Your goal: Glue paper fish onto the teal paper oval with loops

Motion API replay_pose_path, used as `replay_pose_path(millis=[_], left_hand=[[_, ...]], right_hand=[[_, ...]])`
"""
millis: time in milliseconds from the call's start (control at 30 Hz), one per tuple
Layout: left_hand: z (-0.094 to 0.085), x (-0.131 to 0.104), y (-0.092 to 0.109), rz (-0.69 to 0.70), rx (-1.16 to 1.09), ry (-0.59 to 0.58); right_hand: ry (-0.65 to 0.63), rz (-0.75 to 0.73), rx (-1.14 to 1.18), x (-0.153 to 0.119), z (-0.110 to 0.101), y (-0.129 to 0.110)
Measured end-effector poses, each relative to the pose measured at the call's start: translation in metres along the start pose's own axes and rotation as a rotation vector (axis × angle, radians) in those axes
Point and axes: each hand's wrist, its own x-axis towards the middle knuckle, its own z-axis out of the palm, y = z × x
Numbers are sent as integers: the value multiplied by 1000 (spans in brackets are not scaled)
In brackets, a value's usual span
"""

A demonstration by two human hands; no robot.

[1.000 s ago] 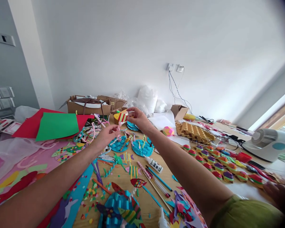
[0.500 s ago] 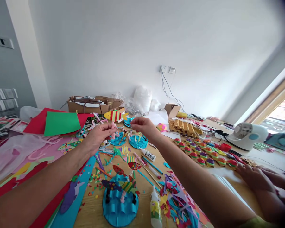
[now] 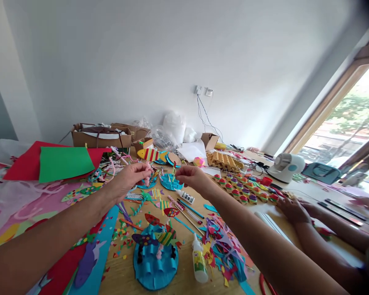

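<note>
My left hand (image 3: pixel 132 178) pinches a pink fuzzy pipe cleaner (image 3: pixel 148 169) that is bunched or twisted. My right hand (image 3: pixel 192 177) has thumb and fingers pressed together just to its right; whatever they hold is too small to make out. Behind the hands lie blue egg-carton discs, one of them a blue disc (image 3: pixel 169 183) with pipe-cleaner stalks. Nearer to me stands a blue corrugated base (image 3: pixel 155 272) with paper fish (image 3: pixel 166 239) on short stalks. A yellow-striped paper fish (image 3: pixel 149 154) rests at the back.
A glue bottle (image 3: pixel 199 262), a small white tube (image 3: pixel 185 196), pencils and paper scraps (image 3: pixel 223 243) lie about the table. Coloured sheets (image 3: pixel 66 164) are at left. Painted egg-carton cups (image 3: pixel 242 188), a fan (image 3: pixel 285 167) and another person's hands (image 3: pixel 295 211) are at right.
The view has turned right, so the table things sit further left and more of the window shows. My right hand is lower. The pink pipe cleaner stays in my left hand.
</note>
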Motion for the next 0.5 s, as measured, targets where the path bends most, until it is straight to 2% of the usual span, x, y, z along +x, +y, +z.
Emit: replay_pose_path(millis=[200,367,500], left_hand=[[-14,-3,-41,-233,57,-56],[-20,-6,-72,-316,61,-102],[-17,1,-84,-346,50,-110]], right_hand=[[63,88,-99,43,-18,29],[69,127,-154,81,-16,52],[46,157,-266,101,-11,72]])
